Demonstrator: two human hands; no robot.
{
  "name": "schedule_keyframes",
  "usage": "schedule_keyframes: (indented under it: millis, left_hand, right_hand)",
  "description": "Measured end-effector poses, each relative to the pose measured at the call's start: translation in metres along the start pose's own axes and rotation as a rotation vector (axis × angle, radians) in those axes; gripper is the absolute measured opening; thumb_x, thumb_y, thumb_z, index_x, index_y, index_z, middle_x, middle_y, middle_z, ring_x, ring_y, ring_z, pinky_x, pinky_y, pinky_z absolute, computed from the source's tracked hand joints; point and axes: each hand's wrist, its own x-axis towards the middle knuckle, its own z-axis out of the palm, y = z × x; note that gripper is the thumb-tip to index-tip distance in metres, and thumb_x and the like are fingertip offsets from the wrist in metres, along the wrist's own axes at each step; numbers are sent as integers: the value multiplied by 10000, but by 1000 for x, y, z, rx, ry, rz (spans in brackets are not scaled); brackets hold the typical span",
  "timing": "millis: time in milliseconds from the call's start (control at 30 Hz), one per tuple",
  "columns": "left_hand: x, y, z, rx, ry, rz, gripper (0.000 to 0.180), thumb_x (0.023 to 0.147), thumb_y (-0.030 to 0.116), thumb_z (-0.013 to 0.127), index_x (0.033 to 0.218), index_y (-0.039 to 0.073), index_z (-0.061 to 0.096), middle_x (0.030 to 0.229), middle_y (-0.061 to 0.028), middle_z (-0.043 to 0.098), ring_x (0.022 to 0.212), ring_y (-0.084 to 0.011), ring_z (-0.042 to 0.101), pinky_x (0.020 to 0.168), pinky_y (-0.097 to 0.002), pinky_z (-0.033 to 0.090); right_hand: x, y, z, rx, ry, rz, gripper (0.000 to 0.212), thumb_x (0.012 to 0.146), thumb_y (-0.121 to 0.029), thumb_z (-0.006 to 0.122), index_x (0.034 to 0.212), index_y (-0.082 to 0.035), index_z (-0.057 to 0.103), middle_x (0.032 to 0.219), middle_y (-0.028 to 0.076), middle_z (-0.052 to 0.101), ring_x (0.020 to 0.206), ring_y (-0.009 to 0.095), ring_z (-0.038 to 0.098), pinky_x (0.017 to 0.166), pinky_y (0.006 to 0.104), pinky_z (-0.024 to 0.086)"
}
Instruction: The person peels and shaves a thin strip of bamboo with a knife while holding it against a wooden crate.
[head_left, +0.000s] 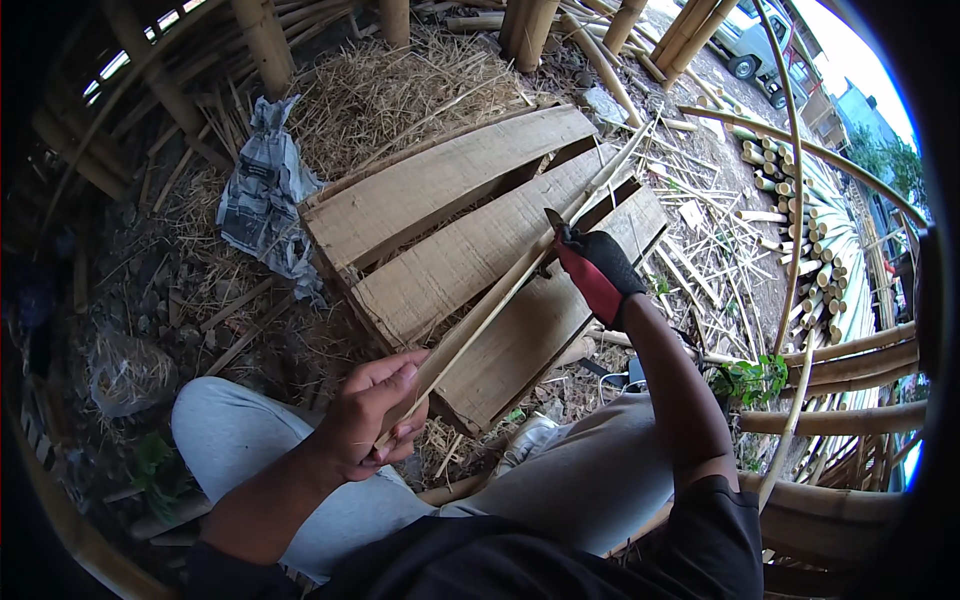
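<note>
Slatted worktop (pixel 450 282) mid-frame likely braces the bamboo strip (pixel 480 316); left fingers (pixel 383 370) clamp its lower end, seemingly for steadiness; right fingers (pixel 588 247) grip a knife (pixel 553 217).

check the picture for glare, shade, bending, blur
Head view: the sky at upper right is blown out; head view: the left side falls into deep shade; head view: fisheye bending seems to curve the far wooden board, while the bamboo strip looks fairly sharp.

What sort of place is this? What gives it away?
Probably a rough bamboo workshop or yard: a stack of cut bamboo poles at right, straw-like shavings heaped beyond the slatted wooden platform, and a knife in the gloved right hand.
</note>
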Motion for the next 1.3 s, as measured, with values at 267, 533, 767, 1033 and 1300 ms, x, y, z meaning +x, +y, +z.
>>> schedule_keyframes:
  millis: [267, 533, 767, 1033, 1300]
  left_hand:
    - [-1, 0, 0, 13, -1, -2, 481, 1081, 284, 433, 1476, 20, 357, 615, -28, 427, 376, -62, 332, 329, -207, 297]
    - [4, -4, 6, 57, 39, -3, 463, 1088, 278, 406, 1465, 9, 400, 610, -6, 419, 362, -38, 305, 330, -193, 290]
    - [1, 2, -2, -41, -59, -1, 458, 1083, 288, 420, 1449, 12, 425, 641, -16, 430, 397, -33, 302, 350, -187, 277]
    - [3, -3, -5, -29, 29, 8, 450, 1076, 283, 430, 1428, 3, 430, 640, -18, 431, 391, -40, 290, 349, -189, 265]
    - [4, 1, -3, -65, 54, 17, 397, 1074, 245, 423, 1397, 15, 446, 617, 5, 426, 353, -29, 286, 318, -182, 258]
  right_hand:
    - [-8, -3, 5, 84, -3, -52, 550, 1062, -379, 318, 879, 28, 639, 883, 287, 650, 853, 485, 606, 797, 531, 460]
    - [-46, -40, 16, 253, -126, -325, 549, 1014, -458, 499, 790, 33, 604, 664, 173, 564, 601, 265, 533, 638, 421, 435]
    - [-28, -19, -7, 140, -74, -98, 528, 1040, -434, 468, 865, 33, 642, 674, 157, 581, 615, 267, 536, 631, 408, 441]
    - [-45, -52, 13, 70, -154, -264, 397, 1030, -358, 466, 954, -28, 674, 749, 228, 637, 742, 412, 639, 697, 503, 474]
    - [-63, -57, 19, 62, -127, -288, 441, 1020, -389, 446, 927, -32, 688, 782, 227, 671, 772, 410, 663, 725, 475, 522]
